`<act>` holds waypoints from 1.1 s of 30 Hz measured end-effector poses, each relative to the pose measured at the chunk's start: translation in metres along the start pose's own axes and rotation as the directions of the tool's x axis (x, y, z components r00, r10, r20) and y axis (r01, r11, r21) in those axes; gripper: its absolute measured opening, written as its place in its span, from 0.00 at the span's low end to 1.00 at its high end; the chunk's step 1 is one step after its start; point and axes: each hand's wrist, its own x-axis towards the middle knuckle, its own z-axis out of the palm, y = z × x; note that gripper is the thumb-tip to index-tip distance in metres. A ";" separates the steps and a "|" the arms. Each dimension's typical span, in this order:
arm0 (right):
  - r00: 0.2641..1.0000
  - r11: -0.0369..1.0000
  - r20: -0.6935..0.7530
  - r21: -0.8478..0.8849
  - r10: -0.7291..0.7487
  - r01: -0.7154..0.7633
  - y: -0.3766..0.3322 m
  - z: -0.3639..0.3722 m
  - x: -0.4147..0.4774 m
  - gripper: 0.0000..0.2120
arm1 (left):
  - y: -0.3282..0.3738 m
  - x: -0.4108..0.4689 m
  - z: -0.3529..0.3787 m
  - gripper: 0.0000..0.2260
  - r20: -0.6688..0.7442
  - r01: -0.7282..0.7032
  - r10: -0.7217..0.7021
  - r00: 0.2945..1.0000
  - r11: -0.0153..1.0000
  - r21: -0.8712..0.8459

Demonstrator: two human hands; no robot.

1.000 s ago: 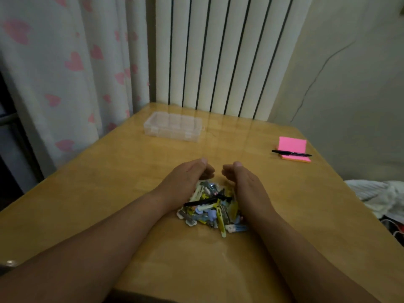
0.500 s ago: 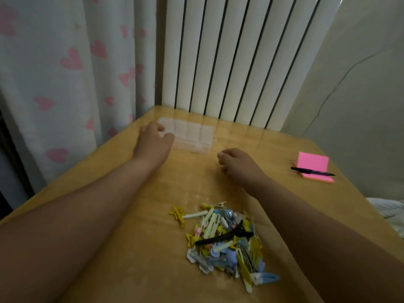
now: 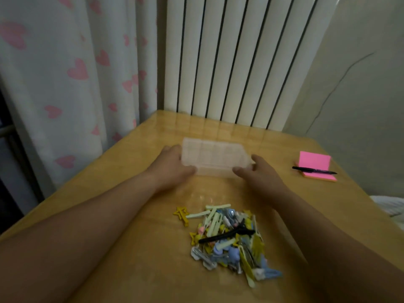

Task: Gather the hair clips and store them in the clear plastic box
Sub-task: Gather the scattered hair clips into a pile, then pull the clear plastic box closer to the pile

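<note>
Under the white radiator (image 3: 229, 62), the wooden table (image 3: 131, 215) shows the change: a second ago I cupped the hair clips (image 3: 229, 237), which now lie heaped on the near side, let go, so gathering looks done. My left grip (image 3: 172, 165) and right grip (image 3: 255, 173) have gone to the far side and clasp the two ends of the clear plastic box (image 3: 215, 157), thumbs along its near edge, fingers curled round it.

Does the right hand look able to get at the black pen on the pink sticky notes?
Probably yes: only wooden table lies between the right hand and the black pen on the pink sticky notes. But that hand holds the clear plastic box, so it would have to let go first.
</note>
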 end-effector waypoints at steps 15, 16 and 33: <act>0.976 0.982 -0.220 -0.184 0.006 -0.048 0.087 -0.055 -0.088 0.52 | 0.059 -0.059 0.040 0.29 0.147 -0.333 0.301 0.942 0.886 0.321; 0.975 0.982 -0.223 -0.183 0.011 -0.053 0.089 -0.054 -0.086 0.51 | 0.061 -0.059 0.037 0.31 0.148 -0.346 0.313 0.938 0.875 0.339; 0.979 0.937 -0.200 -0.348 -0.037 -0.036 0.092 -0.050 -0.085 0.28 | 0.088 0.053 0.065 0.28 -0.003 0.090 -0.090 0.996 0.992 0.090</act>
